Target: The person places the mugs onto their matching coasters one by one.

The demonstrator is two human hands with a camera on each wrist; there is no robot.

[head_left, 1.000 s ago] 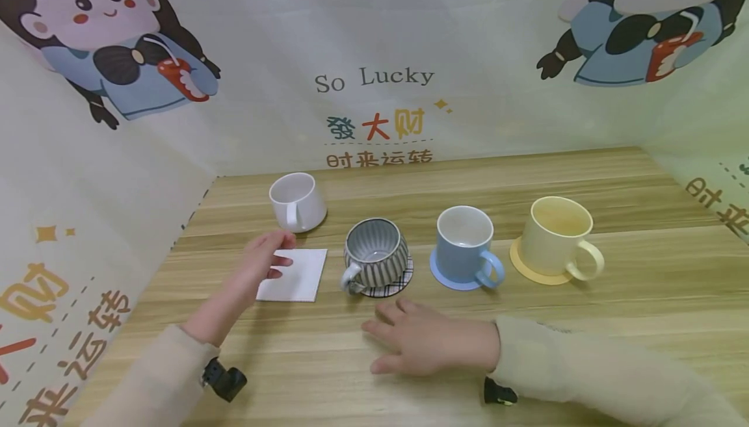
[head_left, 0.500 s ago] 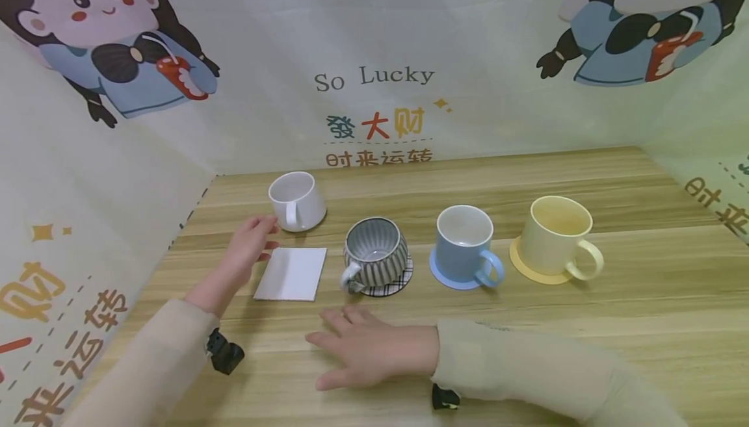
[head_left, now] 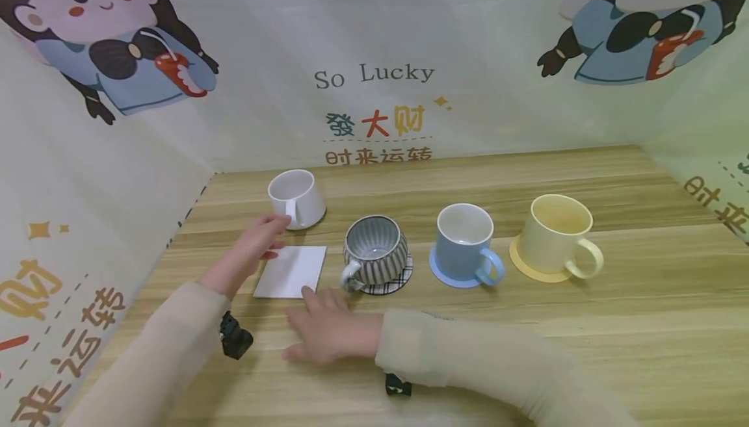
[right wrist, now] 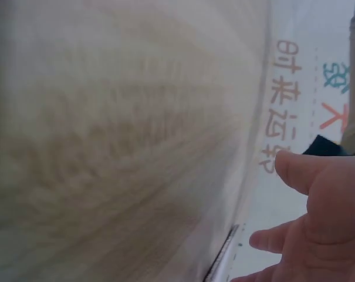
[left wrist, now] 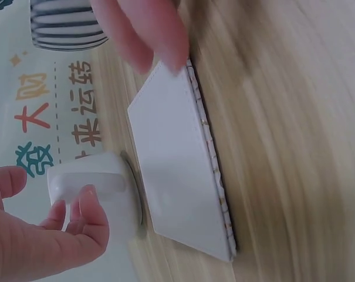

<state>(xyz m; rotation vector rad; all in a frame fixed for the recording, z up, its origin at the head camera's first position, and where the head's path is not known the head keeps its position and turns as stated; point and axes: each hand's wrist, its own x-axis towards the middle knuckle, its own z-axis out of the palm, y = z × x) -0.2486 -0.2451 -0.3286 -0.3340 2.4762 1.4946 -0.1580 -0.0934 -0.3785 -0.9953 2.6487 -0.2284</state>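
A white mug [head_left: 307,199] stands at the back left, its handle facing me. My left hand [head_left: 253,242] hovers just before it with loosely bent fingers, the fingertips overlapping the handle's lower end in the head view. Below that hand lies a white square coaster [head_left: 289,274], whose patterned edge shows in the left wrist view. My right hand [head_left: 330,329], fingers spread, is low over the table by the coaster's near right corner and holds nothing. Its fingers [left wrist: 165,35] also show above the coaster in the left wrist view.
To the right stand a grey striped mug [head_left: 374,258] on a plaid round coaster [head_left: 404,277], a blue mug [head_left: 462,255] on a blue coaster [head_left: 440,274], and a yellow mug [head_left: 552,238] on a yellow coaster [head_left: 526,268]. A printed cloth [head_left: 491,115] closes off the back.
My right hand has moved left along the table, from before the striped mug to the white coaster's near corner. My left hand drew back left, then shifted slightly right toward the mug's handle.
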